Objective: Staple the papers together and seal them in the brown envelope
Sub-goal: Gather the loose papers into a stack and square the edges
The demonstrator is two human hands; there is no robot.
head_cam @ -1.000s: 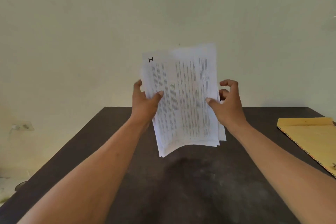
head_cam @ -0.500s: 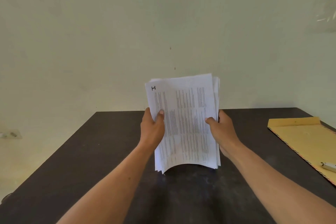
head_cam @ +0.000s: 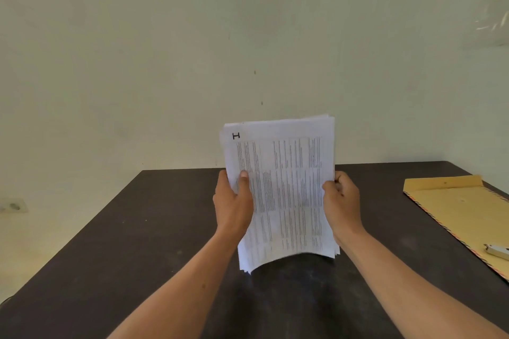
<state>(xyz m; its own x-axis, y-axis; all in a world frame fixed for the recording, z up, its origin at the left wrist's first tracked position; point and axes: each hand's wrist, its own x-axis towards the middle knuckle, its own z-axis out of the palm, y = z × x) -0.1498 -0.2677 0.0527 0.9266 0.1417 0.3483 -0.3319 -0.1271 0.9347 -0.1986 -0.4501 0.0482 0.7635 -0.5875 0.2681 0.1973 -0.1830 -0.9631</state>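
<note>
Fingers [head_cam: 244, 177] of both my hands clamp the sheaf of papers [head_cam: 283, 190], one hand on each long side, thumbs pressed on the printed front and the other fingers hidden behind the sheets. My left hand [head_cam: 232, 203] grips the left edge about halfway up; my right hand [head_cam: 341, 203] pinches the right edge at the same height. Both forearms reach forward and upward, bare, converging toward the stack.

Largest is the pale wall [head_cam: 165, 49], matte, with a few small dark specks. Below it the worktop [head_cam: 110, 256] is a dark brown, flat slab with a dull, faintly scuffed and dusty surface. At its right side lies the brown envelope [head_cam: 457, 209], flat, smooth kraft paper with its flap open toward the wall and a striped red-and-dark border along its edge. It is well apart from the papers.

The papers are thin white sheets, held nearly upright over the worktop, their bottom edge curling forward and the layers slightly fanned at the corners. The front page carries dense columns of small print, too fine to read, and a bold black mark like a sideways "H" in its upper left corner. A small white and metallic stapler [head_cam: 497, 251] rests on the envelope's near end.
</note>
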